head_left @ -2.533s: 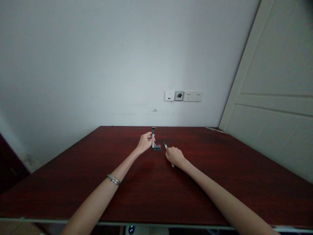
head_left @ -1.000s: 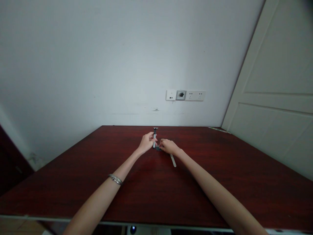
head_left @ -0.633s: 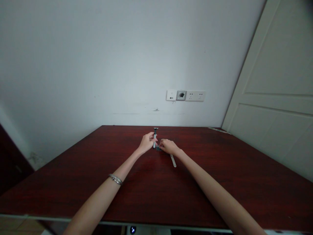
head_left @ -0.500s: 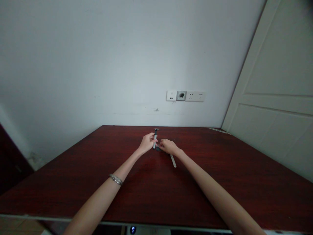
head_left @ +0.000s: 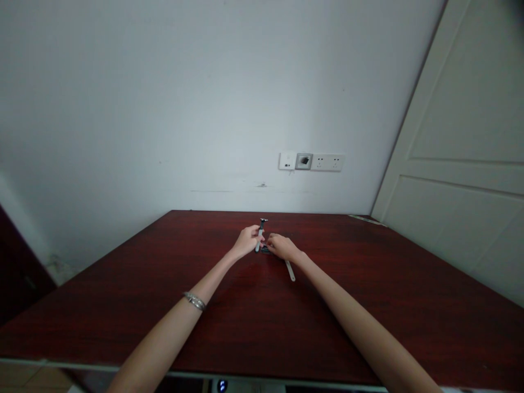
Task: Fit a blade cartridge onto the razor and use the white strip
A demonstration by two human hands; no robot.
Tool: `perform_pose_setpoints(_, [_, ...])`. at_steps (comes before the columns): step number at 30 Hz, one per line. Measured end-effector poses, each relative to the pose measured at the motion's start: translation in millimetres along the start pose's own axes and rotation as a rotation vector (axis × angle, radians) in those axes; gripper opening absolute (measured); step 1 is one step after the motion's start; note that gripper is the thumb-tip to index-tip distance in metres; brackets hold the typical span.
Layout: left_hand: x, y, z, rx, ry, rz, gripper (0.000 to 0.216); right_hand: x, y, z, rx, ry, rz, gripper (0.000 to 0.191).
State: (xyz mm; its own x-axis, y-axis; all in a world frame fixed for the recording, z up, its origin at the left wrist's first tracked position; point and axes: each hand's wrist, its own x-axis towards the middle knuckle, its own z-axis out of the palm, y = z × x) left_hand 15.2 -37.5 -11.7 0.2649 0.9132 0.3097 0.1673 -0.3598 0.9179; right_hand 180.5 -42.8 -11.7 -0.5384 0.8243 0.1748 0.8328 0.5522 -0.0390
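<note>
- Two bare hands met just below frame centre, left hand (head_left: 247,241) and right hand (head_left: 283,247), near each other with a small gap between.
- Left grip: closed, thumb and fingers pinching the razor (head_left: 258,245) around the middle of its pale handle.
- Razor ran through that grip: dark head above the fingers, tail end below them. Tilted, head leaning toward frame right. Could not tell if the tail touched the table.
- Small case (head_left: 265,250), clear-looking, sat between the hands, just right of the razor's tail, its right part hidden by fingers.
- Right grip: fingers curled down at the case. Could not tell if they pinched it or only touched it.
- Loose handle (head_left: 290,271), pale, lay on the table, slanting out from beneath the right hand toward lower right; upper part covered. Contact with the palm unclear.
- Dark red table (head_left: 245,338) filled the lower half.
- Silver bracelet (head_left: 195,301) on the left wrist, lower left of centre.
- Wall sockets (head_left: 327,162) right of centre, above the table.
</note>
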Motion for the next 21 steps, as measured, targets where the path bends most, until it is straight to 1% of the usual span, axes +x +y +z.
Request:
perform_pose_setpoints(5, [0,-1,0,0.005,-0.01,0.001,0.02,0,1,0,-0.003,0.007,-0.012,0.027])
perform_pose_setpoints(11, [0,3,0,0.001,0.005,0.012,0.021,0,0,-2,-0.006,-0.008,0.017,0.026])
perform_pose_setpoints(16, [-1,5,0,-0.01,0.016,0.014,0.019,-1,2,-3,0.023,0.031,0.032,0.025])
perform_pose_setpoints(21, [-1,6,-1,-0.007,0.026,0.011,0.02,-3,7,-12,0.067,0.07,0.0,0.026])
